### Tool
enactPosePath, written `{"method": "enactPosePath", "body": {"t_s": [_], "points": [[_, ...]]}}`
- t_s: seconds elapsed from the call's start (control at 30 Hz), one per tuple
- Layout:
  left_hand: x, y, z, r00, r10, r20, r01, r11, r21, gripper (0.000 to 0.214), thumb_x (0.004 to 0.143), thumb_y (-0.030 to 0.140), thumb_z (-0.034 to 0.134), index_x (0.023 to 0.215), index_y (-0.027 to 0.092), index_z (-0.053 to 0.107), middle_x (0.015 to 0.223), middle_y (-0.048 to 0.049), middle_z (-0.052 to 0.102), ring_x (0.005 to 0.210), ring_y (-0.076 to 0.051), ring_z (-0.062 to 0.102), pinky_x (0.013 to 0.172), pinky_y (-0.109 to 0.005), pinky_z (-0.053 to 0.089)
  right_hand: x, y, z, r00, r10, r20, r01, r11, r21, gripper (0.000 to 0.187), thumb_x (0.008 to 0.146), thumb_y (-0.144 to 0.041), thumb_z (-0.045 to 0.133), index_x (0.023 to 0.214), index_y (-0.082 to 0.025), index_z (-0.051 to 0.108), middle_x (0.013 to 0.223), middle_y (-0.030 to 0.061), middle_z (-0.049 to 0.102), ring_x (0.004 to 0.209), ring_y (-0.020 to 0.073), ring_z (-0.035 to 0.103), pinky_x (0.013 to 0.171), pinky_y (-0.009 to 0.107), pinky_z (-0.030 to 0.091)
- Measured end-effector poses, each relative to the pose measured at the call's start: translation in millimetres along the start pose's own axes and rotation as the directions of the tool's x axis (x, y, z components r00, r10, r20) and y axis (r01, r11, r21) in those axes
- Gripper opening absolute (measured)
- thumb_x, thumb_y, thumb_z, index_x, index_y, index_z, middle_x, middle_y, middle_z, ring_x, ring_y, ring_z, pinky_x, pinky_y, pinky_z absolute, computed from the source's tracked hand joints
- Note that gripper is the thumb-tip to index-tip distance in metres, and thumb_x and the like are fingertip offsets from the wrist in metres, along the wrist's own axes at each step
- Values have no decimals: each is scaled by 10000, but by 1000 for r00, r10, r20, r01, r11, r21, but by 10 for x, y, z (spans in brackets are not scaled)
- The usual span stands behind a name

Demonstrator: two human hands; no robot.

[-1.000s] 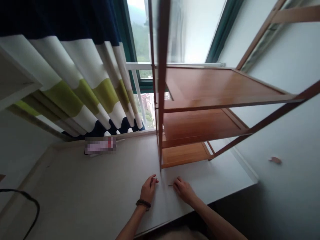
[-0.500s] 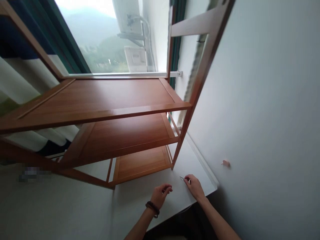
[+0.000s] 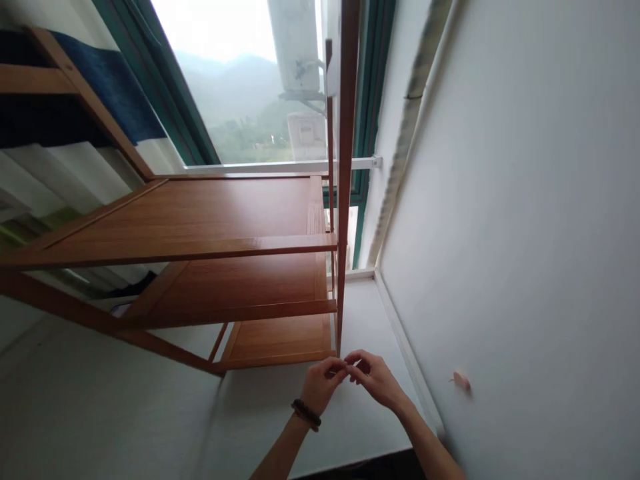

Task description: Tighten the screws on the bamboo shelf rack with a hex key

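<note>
Tiered wooden rack point(image 3: 240, 210) stands on white tabletop point(image 3: 270, 417), left hand point(image 3: 320, 387) and right hand point(image 3: 377, 381) just in front of the rack's right end, fingertips curled in and meeting, can't tell if pinching anything.

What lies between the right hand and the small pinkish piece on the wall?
In the head view, from the right hand to the pinkish piece: a strip of white tabletop, a raised white edging, then a stretch of white wall.

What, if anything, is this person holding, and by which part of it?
It cannot be told: the left hand and right hand meet at the fingers, and anything between them is hidden or too small to make out.
</note>
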State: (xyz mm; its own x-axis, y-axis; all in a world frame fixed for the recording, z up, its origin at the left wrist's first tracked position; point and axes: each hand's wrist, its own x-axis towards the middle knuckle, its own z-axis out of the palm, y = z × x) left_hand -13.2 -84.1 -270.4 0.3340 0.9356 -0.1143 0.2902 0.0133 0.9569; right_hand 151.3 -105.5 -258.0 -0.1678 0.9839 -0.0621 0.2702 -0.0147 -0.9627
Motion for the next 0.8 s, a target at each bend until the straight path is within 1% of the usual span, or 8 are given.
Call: {"method": "enactPosePath", "body": {"t_s": [0.13,0.27,0.37,0.47,0.53,0.63,0.73,0.8], "points": [[33,295,25,997,23,-68,-26,999,-41,245,750,396,572,766,162,643,736,-39,686,661,-148,630,632,-233,509,120,-277,-156,1000,-17,9,15,991,130,243,754,-395,602,784,-159,647,685,30,655,644,144,599,612,256,478],[56,514,42,988,38,-151,-41,999,-17,214,738,392,586,738,183,630,724,-30,684,648,-151,643,611,-222,526,145,-393,-236,998,45,36,-54,951,304,272,740,-414,619,733,-142,627,617,34,634,569,148,593,551,272,484],[50,717,18,984,93,-150,-84,994,64,175,756,369,570,767,206,634,762,-23,690,667,-145,650,619,-205,533,145,-502,-312,998,35,60,-58,903,425,274,743,-410,623,743,-136,617,636,50,638,593,163,608,547,286,496],[-4,1024,-104,966,228,-124,-196,954,226,152,805,303,514,884,238,627,820,-8,689,715,-127,648,658,-184,530,215,-657,-464,1000,-8,2,6,895,447,255,745,-391,630,754,-137,615,656,56,645,613,165,611,577,293,500],[-69,1302,-256,923,375,-90,-305,853,424,170,809,240,506,940,259,612,854,1,681,699,-111,638,698,-184,522,315,-781,-600,997,-37,-75,66,898,435,246,732,-378,649,797,-144,618,673,51,654,625,162,613,621,299,501],[-195,1790,-541,826,562,24,-443,623,645,228,807,162,489,986,263,589,966,-16,663,866,-133,626,793,-205,500,499,-1001,-794,982,-70,-178,140,898,417,282,723,-387,654,878,-154,618,722,51,670,669,170,622,672,310,505],[-297,2243,-798,765,640,71,-453,457,765,263,793,134,509,1013,264,566,941,-9,670,860,-129,626,778,-206,500,655,-1253,-908,956,-134,-262,226,904,362,274,754,-409,612,858,-155,620,690,46,663,649,164,617,660,306,509],[-324,2478,-929,710,702,54,-432,374,821,256,778,149,534,1005,262,569,832,7,678,733,-116,635,680,-194,508,731,-1422,-933,937,-197,-287,292,895,338,263,761,-414,600,823,-159,616,656,32,647,619,153,609,634,296,512]]}}
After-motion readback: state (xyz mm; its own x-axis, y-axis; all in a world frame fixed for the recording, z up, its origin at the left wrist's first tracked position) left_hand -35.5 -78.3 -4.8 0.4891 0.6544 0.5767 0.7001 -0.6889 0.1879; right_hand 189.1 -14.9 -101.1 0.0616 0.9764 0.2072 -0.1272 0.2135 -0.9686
